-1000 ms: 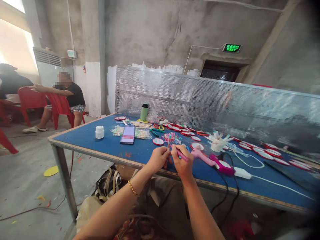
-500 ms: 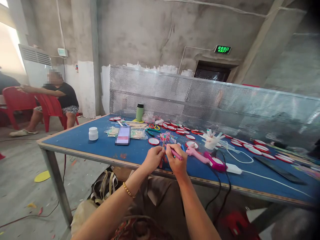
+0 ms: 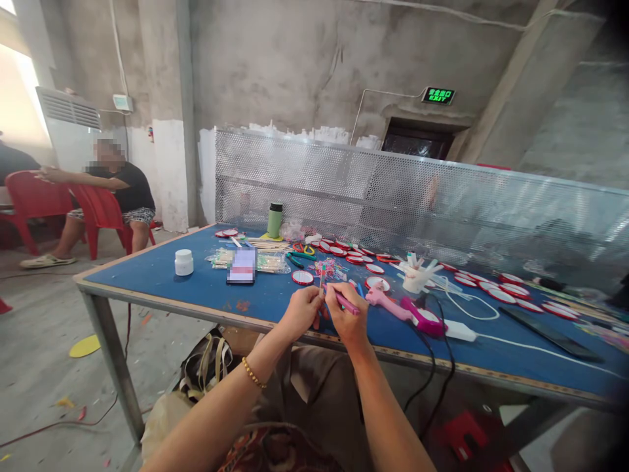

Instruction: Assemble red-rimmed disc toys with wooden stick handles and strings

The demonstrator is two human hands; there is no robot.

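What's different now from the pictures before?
The view has swung slightly right, so everything on the blue table appears further left. No hold was visibly gained or released: the left hand still pinches a thin stick, the right hand still holds a pink pen-like tool. The white jar and green bottle stayed put.

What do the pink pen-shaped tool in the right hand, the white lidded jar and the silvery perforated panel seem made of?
Pink pen-shaped tool: probably plastic, from its even, solid colour; gloss unclear.
Squat white lidded jar: likely smooth plastic, being evenly opaque, though glass is possible.
Silvery perforated panel: apparently bare sheet metal, given its regular holes and bright sheen.
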